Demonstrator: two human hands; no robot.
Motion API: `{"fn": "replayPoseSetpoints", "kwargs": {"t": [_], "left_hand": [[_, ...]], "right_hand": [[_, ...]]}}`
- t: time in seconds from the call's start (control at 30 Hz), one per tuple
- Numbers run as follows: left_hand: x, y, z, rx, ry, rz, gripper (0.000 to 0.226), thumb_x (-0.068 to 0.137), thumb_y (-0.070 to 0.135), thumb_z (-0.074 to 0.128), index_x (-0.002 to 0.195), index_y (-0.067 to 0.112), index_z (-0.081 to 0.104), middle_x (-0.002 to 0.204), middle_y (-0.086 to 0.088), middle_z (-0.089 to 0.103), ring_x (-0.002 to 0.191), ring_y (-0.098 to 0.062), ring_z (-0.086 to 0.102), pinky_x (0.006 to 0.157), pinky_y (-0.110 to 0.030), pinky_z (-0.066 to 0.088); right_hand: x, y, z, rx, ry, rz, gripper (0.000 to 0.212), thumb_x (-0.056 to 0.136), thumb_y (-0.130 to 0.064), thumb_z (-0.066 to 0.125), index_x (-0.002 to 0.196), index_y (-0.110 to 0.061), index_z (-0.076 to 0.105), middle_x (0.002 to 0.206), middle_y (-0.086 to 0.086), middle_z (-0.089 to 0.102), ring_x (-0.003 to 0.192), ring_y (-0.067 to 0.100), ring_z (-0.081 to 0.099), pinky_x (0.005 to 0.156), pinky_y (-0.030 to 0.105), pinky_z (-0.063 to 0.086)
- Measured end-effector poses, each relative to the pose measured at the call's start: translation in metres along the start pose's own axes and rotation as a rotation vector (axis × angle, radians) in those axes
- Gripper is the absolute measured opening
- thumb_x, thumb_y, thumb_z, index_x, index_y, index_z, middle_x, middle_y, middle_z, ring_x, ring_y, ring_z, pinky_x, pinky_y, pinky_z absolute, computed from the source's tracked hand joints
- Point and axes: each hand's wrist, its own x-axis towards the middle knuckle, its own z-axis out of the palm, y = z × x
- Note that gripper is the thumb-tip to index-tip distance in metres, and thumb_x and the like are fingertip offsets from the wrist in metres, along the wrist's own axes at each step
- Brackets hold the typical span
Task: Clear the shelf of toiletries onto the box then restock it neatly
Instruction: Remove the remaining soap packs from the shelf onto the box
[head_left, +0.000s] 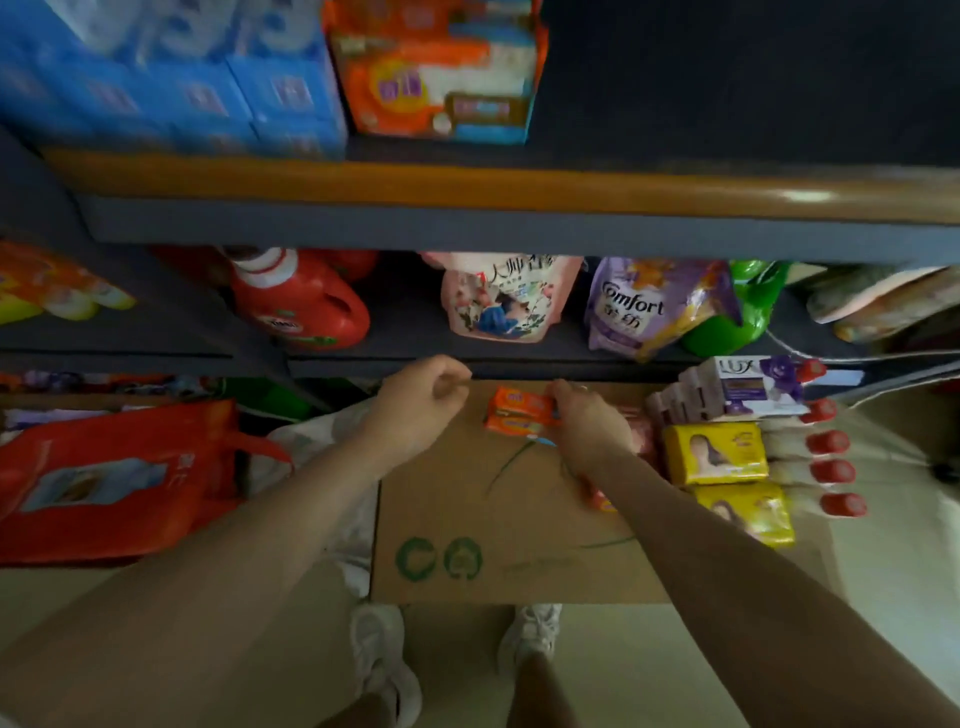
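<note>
A cardboard box stands on the floor below the dark shelf. On its far edge lie two stacked orange soap bars; my right hand grips their right end. My left hand hovers just left of them with loosely curled fingers and holds nothing. Along the box's right side lie a Lux soap pack, two yellow soap packs and several white tubes with red caps. A red detergent bottle, a pink refill pouch and a purple Comfort pouch stand on the shelf.
A green bottle stands behind the Comfort pouch. The upper shelf holds blue packs and an orange pack. A red bag sits on the floor at left. My white shoes touch the box's near edge.
</note>
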Motion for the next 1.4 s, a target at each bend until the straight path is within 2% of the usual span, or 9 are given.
{"fn": "replayPoseSetpoints", "kwargs": {"t": [0.33,0.43,0.57,0.77,0.9,1.0,1.1,1.23,1.4], "left_hand": [[0.025,-0.042,0.027,-0.109,0.033,-0.021,0.018,0.095,0.020,0.050,0.109,0.017,0.061,0.101,0.008,0.058,0.095,-0.006,0.054,0.074,-0.013,0.035],[0.023,-0.042,0.031,-0.116,0.021,-0.012,0.017,0.095,0.021,0.051,0.107,0.016,0.062,0.098,0.010,0.059,0.092,-0.005,0.054,0.069,-0.006,0.038],[0.020,-0.036,0.029,-0.141,0.019,0.005,0.016,0.094,0.019,0.052,0.106,0.016,0.062,0.096,0.011,0.058,0.089,-0.001,0.052,0.068,0.002,0.034],[-0.007,-0.003,-0.016,-0.112,0.109,0.109,0.022,0.093,0.011,0.051,0.114,0.013,0.059,0.104,0.008,0.057,0.090,0.000,0.051,0.073,0.003,0.036],[-0.028,0.028,-0.068,0.055,0.295,0.331,0.023,0.092,0.009,0.051,0.114,0.009,0.060,0.108,-0.001,0.059,0.094,-0.002,0.052,0.082,-0.011,0.040],[-0.039,0.051,-0.108,0.234,0.509,0.514,0.029,0.090,0.018,0.044,0.111,0.006,0.061,0.112,-0.008,0.060,0.103,-0.011,0.049,0.087,-0.017,0.037],[-0.036,0.067,-0.139,0.476,0.658,0.563,0.040,0.088,0.016,0.050,0.126,0.005,0.051,0.132,-0.014,0.049,0.124,-0.026,0.042,0.101,-0.038,0.038],[-0.017,0.073,-0.158,0.647,0.553,0.378,0.067,0.083,0.015,0.063,0.141,0.002,0.033,0.148,-0.019,0.031,0.137,-0.035,0.027,0.113,-0.043,0.022],[-0.007,0.068,-0.156,0.681,0.537,0.348,0.073,0.076,0.012,0.065,0.140,0.000,0.033,0.146,-0.021,0.034,0.135,-0.035,0.030,0.114,-0.042,0.020]], "right_hand": [[0.072,0.044,0.041,0.200,-0.127,-0.240,0.042,0.090,-0.016,0.059,0.132,-0.016,0.053,0.132,0.013,0.055,0.118,0.031,0.052,0.102,0.035,0.038],[0.083,0.048,0.044,0.016,-0.148,-0.256,0.036,0.090,-0.016,0.054,0.126,-0.021,0.058,0.121,0.012,0.060,0.111,0.032,0.054,0.096,0.041,0.043],[0.079,0.038,0.038,0.063,-0.084,-0.236,0.029,0.090,-0.019,0.050,0.117,-0.018,0.061,0.120,0.010,0.059,0.113,0.030,0.053,0.095,0.041,0.044],[0.005,-0.014,-0.048,0.512,0.180,-0.417,0.022,0.091,-0.006,0.055,0.111,-0.004,0.063,0.103,0.009,0.066,0.093,0.014,0.062,0.079,0.011,0.043],[-0.048,-0.048,-0.133,0.643,0.385,-0.587,0.014,0.091,-0.011,0.055,0.100,-0.006,0.065,0.082,-0.001,0.067,0.076,0.008,0.063,0.065,0.013,0.049],[-0.059,-0.068,-0.183,0.595,0.618,-0.650,0.016,0.092,-0.014,0.051,0.094,-0.006,0.065,0.079,-0.006,0.064,0.070,0.011,0.061,0.062,0.023,0.048],[-0.044,-0.087,-0.210,0.417,0.795,-0.658,0.026,0.089,-0.015,0.044,0.101,-0.005,0.065,0.095,0.003,0.064,0.086,0.021,0.060,0.074,0.028,0.047],[-0.011,-0.113,-0.222,0.165,0.812,-0.659,0.044,0.084,-0.013,0.037,0.122,-0.005,0.058,0.125,0.017,0.058,0.114,0.040,0.053,0.092,0.051,0.047],[0.003,-0.116,-0.215,-0.142,0.742,-0.670,0.058,0.078,0.001,0.057,0.135,-0.005,0.047,0.135,0.014,0.053,0.128,0.034,0.046,0.107,0.049,0.031]]}}
